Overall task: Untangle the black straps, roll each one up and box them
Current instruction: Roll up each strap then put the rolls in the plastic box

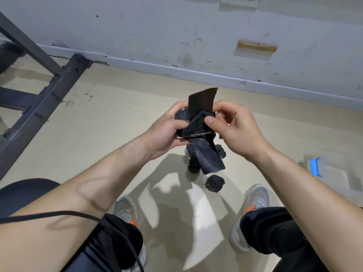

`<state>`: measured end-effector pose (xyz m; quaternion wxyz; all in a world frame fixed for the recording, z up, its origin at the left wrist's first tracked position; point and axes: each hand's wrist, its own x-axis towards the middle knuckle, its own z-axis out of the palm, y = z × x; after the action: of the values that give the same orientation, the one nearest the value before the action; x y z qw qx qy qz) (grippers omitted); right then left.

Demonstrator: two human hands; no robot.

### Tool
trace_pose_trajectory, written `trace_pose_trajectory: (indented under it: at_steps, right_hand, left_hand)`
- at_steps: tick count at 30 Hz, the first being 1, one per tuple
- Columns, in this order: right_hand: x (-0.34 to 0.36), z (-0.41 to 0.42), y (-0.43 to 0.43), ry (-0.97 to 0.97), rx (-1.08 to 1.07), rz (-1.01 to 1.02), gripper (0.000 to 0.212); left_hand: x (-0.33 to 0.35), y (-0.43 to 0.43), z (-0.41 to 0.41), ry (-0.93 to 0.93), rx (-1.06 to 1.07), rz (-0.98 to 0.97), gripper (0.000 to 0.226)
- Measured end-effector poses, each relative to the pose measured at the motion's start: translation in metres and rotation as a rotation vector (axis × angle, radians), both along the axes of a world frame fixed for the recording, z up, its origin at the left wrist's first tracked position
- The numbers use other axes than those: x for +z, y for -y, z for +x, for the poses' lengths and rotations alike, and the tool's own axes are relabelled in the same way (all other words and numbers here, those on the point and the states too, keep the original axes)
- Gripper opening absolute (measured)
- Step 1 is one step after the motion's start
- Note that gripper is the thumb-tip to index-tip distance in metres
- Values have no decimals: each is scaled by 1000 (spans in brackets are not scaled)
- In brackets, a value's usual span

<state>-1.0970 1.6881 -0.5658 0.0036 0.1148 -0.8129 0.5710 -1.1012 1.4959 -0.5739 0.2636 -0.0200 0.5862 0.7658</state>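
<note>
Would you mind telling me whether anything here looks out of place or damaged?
The grey wall has a torn rectangular patch baring tan material, and one rolled black strap lies on the beige floor, apart from the other rolls.

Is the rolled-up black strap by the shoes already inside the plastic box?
No, the rolled strap lies on the floor between the shoes, apart from the clear plastic box.
</note>
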Motion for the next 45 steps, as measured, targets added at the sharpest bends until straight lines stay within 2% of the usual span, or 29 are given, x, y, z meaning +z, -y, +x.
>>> trace_pose_trajectory:
  at_steps: [4,8,10,14,16,18,23,29,35,40,45]
  right_hand:
    - [0,0,2,18,-25,-78,2]
    - [2,-1,2,5,-65,-80,13]
    - [0,-2,2,6,-89,-78,17]
    - [-3,-1,3,23,-112,-75,9]
    - [-4,0,4,57,-107,-98,2]
    - [-5,0,3,110,-95,-122,7]
    - [-6,-2,2,176,-80,-91,22]
    - [-1,-9,-5,183,-45,-141,17]
    - [-7,-6,-5,214,-102,-134,19]
    - [-7,-4,-5,313,-144,-153,13]
    - [-6,-1,2,470,-176,-307,19]
  left_hand:
    - [1,-1,1,44,16,143,47]
    - [2,-4,4,49,65,185,38]
    - [4,-6,6,7,85,124,35]
    - [5,-9,11,-169,96,-130,24]
    - [5,-10,12,-214,128,-193,24]
    - [5,-9,12,-229,131,-217,23]
    - [5,-8,12,-238,89,-258,26]
    - [-2,-9,15,-278,16,-339,25]
    - [-5,-14,19,-254,-7,-329,63]
    - [2,-14,21,-386,-5,-467,65]
    - [7,-18,25,-492,-34,-532,66]
